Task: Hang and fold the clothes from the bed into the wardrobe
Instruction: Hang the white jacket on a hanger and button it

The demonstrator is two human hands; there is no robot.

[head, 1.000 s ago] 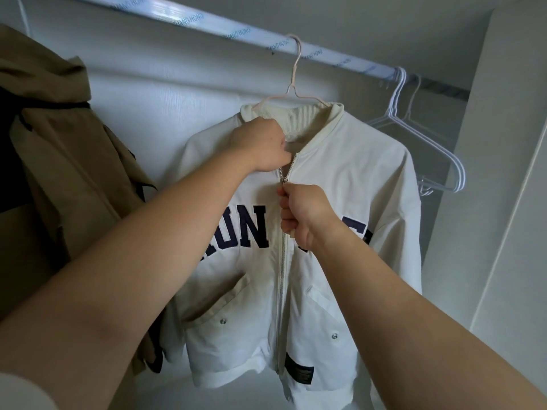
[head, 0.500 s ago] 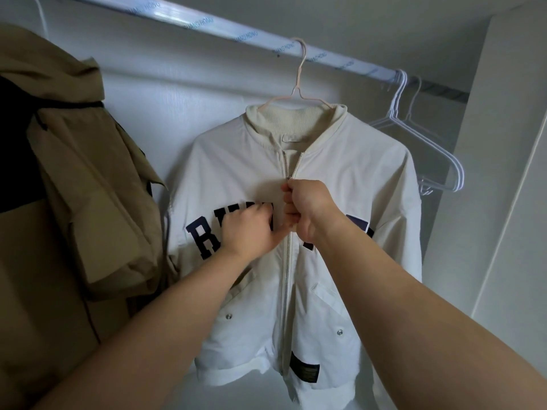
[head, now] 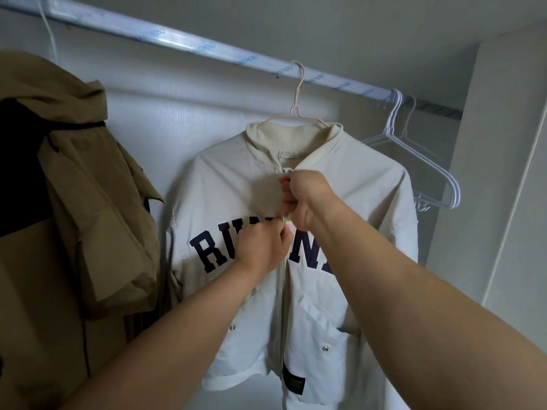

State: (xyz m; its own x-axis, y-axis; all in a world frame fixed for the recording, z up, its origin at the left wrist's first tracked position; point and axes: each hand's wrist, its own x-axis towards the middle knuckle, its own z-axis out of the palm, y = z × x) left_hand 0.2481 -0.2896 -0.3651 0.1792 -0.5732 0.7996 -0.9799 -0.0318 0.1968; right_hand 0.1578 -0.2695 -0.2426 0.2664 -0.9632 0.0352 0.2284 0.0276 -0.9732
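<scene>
**Wardrobe interior during hanging, head view.** The wardrobe (head: pixel 503 202) is open towards the viewer, and a pale rail (head: pixel 183 44) slopes across its top from the upper left down to the right.

Three groups hang from the rail:
- **Left:** a tan coat (head: pixel 97 220) with a dark panel. Its right edge lies just beside the left sleeve of the jacket.
- **Centre:** the cream jacket (head: pixel 364 196), which is the task item. It is inside the wardrobe on a pink hanger (head: pixel 299 93) hooked over the rail. It faces the viewer with its ribbed collar upright.
- **Right:** bare white hangers (head: pixel 395 113) close to the side wall. They carry no garment.

Navy block letters (head: pixel 207 253) cross the jacket's chest and are partly covered by both hands. The zip (head: pixel 282 306) is joined from the hem up to the hands. Above them the front parts slightly below the collar.

The right hand (head: pixel 305 199) is clenched at the zip line on the upper chest, with its fingers curled tightly on the jacket front. The slider itself is hidden. The left hand (head: pixel 260 247) sits just below and touches the right hand. Its fingers and thumb pinch the jacket fabric beside the zip.

Each lower front panel has a pocket with a metal snap (head: pixel 325 348). What the pockets hold cannot be seen. A dark label (head: pixel 293 383) sits at the hem, right of the zip.
</scene>
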